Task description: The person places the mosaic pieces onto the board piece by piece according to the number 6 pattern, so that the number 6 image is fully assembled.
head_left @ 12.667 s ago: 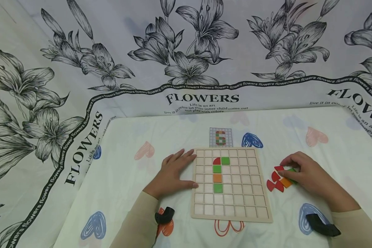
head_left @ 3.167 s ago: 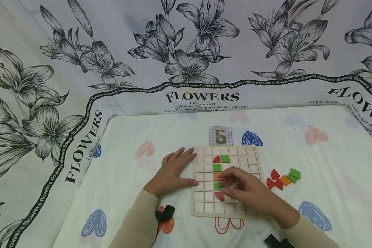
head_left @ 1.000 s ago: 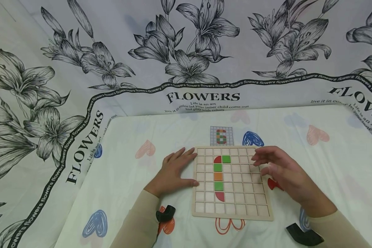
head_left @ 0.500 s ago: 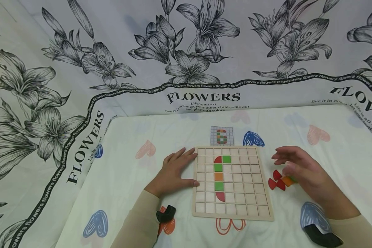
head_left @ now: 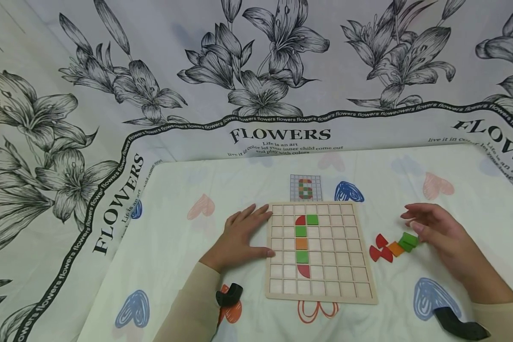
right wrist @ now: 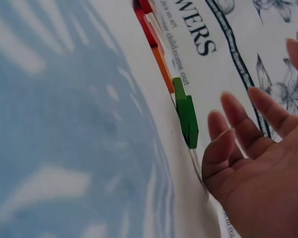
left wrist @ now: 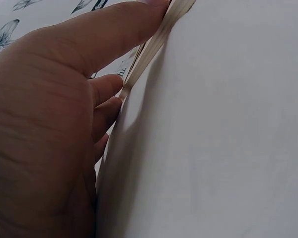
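Observation:
A wooden grid board lies on the table. In one of its columns sit a red quarter-round tile, green squares, an orange square and a lower red quarter-round tile; another green square is beside the top one. My left hand rests at the board's left edge, its thumb and fingertips on the rim. To the right, my right hand hovers with loosely bent fingers and nothing in them, just right of two overlapping green tiles.
Left of those green tiles lie a loose orange tile and several red quarter-round tiles. Behind the board is a small pattern card showing a coloured figure 6. A heart-print cloth covers the table.
Since the oldest frame, a red quarter-round tile has come onto the board below the lowest green one. My right hand has drawn back rightward past the loose tiles; my left hand stays put.

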`<state>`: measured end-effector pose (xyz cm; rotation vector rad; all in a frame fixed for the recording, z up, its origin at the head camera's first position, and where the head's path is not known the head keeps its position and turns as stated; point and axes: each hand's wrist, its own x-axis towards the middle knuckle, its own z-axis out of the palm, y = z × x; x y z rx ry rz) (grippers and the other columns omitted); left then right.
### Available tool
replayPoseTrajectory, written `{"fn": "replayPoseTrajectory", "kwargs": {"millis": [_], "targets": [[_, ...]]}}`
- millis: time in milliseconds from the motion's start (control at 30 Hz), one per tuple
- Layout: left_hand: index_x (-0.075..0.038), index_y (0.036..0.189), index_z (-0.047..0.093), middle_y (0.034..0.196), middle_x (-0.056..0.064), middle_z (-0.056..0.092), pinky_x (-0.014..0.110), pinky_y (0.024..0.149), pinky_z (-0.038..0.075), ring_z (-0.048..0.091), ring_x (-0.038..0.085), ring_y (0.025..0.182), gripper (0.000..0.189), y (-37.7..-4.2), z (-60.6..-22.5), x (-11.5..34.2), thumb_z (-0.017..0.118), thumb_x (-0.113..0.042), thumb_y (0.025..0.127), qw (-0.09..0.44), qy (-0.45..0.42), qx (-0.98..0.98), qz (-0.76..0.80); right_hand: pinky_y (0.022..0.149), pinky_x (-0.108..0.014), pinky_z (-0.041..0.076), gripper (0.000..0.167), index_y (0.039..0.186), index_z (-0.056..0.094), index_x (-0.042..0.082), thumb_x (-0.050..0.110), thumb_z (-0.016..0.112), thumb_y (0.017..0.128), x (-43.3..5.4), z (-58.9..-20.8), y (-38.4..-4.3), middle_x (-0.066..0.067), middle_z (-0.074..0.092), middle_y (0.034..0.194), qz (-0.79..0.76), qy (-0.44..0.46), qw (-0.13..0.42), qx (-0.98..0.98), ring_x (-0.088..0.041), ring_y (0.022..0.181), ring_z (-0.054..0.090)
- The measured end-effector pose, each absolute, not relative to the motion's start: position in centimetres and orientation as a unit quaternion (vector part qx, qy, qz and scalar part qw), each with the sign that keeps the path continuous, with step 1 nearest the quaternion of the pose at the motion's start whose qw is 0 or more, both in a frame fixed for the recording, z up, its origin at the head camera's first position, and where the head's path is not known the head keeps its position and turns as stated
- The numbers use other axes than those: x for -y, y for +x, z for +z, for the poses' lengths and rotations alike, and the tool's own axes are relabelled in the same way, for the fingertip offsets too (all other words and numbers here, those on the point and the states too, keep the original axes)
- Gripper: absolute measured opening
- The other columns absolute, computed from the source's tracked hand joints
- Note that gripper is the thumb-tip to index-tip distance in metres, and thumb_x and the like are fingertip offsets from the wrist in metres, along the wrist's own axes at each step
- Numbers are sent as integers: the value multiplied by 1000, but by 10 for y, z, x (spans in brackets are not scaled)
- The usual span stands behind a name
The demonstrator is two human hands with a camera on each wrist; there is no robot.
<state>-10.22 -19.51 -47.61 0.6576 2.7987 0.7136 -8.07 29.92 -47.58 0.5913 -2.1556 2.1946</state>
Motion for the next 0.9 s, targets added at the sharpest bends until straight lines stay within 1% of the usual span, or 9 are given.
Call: {"fn": "replayPoseTrajectory", "kwargs": {"millis": [100, 167, 233, 367, 500, 600, 733, 833, 900], "targets": [[-34, 171, 40, 176, -23, 21, 52, 127, 8, 6, 11, 164, 99, -102, -476, 195, 76, -73, 88, 88, 221, -941, 241, 76, -23, 50, 45, 145, 54, -9, -21, 47, 102, -305, -479, -81, -10, 69, 126, 666, 189, 16, 722, -15, 109, 62], [-33, 171, 40, 176, -22, 21, 52, 126, 8, 7, 12, 164, 99, -102, -476, 195, 76, -73, 88, 87, 221, -941, 242, 71, -25, 49, 44, 144, 56, -6, -20, 51, 102, -307, -481, -81, -8, 70, 124, 633, 179, 18, 753, -14, 105, 61], [-33, 171, 40, 177, -22, 21, 51, 126, 7, 6, 12, 164, 99, -102, -476, 195, 76, -73, 88, 88, 221, -941, 242, 69, -26, 49, 43, 143, 58, -2, -16, 55, 103, -310, -482, -80, -4, 70, 122, 593, 164, 15, 788, -11, 102, 61], [-33, 171, 40, 177, -21, 22, 51, 126, 8, 6, 13, 164, 99, -102, -476, 194, 77, -72, 88, 87, 222, -941, 241, 73, -23, 50, 39, 142, 59, 4, -6, 63, 104, -313, -481, -79, 1, 68, 120, 536, 136, 4, 833, -8, 101, 62], [-32, 171, 40, 176, -21, 22, 51, 126, 7, 7, 12, 164, 99, -102, -475, 194, 78, -71, 88, 87, 221, -940, 245, 80, -15, 49, 37, 138, 61, 2, -3, 69, 102, -315, -478, -79, 6, 69, 117, 506, 121, -1, 854, -6, 101, 62], [-33, 171, 40, 176, -21, 22, 51, 126, 7, 7, 12, 164, 99, -102, -474, 194, 78, -70, 88, 88, 219, -940, 247, 78, -15, 48, 40, 138, 63, 2, 3, 77, 100, -316, -478, -79, 9, 71, 116, 478, 99, -15, 872, -4, 99, 61], [-33, 171, 40, 176, -22, 22, 51, 126, 7, 7, 13, 164, 99, -102, -474, 194, 78, -71, 87, 87, 218, -941, 244, 75, -17, 48, 45, 136, 67, 3, 11, 86, 96, -318, -479, -79, 3, 72, 113, 435, 79, -37, 896, -5, 94, 60], [-34, 171, 40, 176, -22, 23, 51, 126, 8, 7, 12, 164, 99, -102, -475, 194, 78, -71, 87, 87, 218, -941, 243, 74, -17, 46, 42, 132, 70, 3, 12, 87, 94, -319, -479, -78, -3, 69, 106, 416, 80, -40, 905, -9, 90, 59], [-34, 171, 40, 176, -22, 23, 51, 127, 7, 7, 12, 164, 99, -102, -475, 194, 78, -71, 87, 87, 217, -941, 243, 72, -18, 45, 40, 130, 71, 3, 12, 86, 95, -319, -479, -78, -3, 66, 102, 407, 81, -41, 909, -10, 88, 57]]}}
